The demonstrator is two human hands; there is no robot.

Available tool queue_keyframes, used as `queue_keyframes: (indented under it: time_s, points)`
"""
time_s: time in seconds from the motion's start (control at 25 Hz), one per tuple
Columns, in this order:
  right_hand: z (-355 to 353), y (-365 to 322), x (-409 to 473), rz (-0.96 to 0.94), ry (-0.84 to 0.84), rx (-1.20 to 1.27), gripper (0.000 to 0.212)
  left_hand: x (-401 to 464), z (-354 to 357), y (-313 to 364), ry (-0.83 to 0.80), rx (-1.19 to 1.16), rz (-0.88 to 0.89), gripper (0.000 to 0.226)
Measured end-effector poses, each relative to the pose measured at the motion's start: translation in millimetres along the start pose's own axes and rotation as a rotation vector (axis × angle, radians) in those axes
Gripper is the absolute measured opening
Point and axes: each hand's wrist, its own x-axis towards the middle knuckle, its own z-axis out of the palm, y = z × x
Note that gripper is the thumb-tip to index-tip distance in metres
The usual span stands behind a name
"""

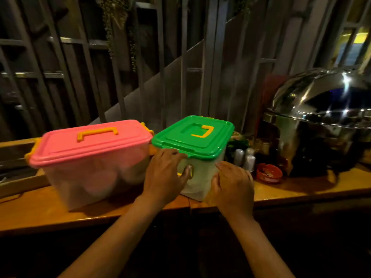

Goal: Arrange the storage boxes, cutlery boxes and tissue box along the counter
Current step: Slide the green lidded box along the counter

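Note:
Two clear plastic storage boxes stand side by side on the wooden counter (40, 209). The left one has a pink lid (90, 143) with a yellow handle and yellow side clips. The right one has a green lid (194, 135) with a yellow handle and is turned at an angle. My left hand (166, 175) presses on the green-lidded box's near left side, fingers under the lid rim. My right hand (232, 185) lies against its near right corner. Both hands clasp this box. No cutlery boxes or tissue box are in view.
To the right of the green-lidded box stand small white shakers (244, 159), dark bottles and a red ashtray (269, 173). A large shiny chafing dish with a domed lid (321, 109) fills the right end. A dark slatted wall rises behind the counter.

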Motion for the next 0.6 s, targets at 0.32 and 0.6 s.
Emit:
queue_keyframes:
  time_s: [0.32,0.6]
  points:
    - [58.1,-14.3,66.1,-0.028,-0.318,-0.041,0.087,66.0,48.6,-82.7,-0.203,0.094,-0.144,0.061]
    - [53.5,23.6,78.4,-0.174,-0.310,0.091,0.072,49.4,66.6,-51.6,-0.007,0.099,-0.159,0.044]
